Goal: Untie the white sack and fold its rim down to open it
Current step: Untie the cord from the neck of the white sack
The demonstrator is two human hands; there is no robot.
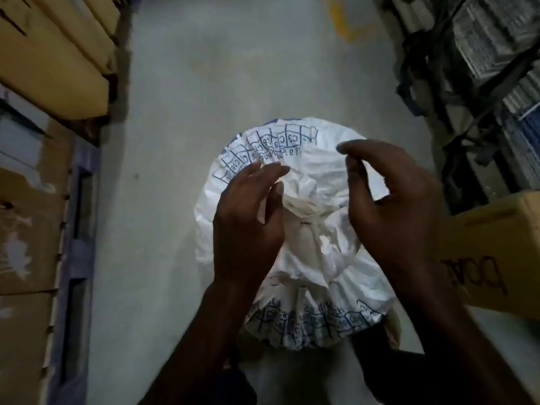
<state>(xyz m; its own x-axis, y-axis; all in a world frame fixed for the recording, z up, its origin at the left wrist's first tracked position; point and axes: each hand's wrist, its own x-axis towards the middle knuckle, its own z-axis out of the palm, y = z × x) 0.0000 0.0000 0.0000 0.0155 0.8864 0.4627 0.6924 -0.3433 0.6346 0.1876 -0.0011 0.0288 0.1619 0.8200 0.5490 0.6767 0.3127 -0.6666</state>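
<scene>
Both hands hover over a white sack [295, 229] standing on grey floor [175, 141] mid-scene, L hand [248, 226] and R hand [391, 214] w/ fingers spread, gripping nothing, either side of its tied neck [306, 211], cardboard boxes [26, 200] at left.

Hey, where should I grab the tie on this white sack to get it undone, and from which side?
Judging by this view, pinch the tie at the gathered neck in the middle of the sack, coming straight down from above. The cloth bunches to a point there, facing up, between the left hand and right hand, both open.
</scene>
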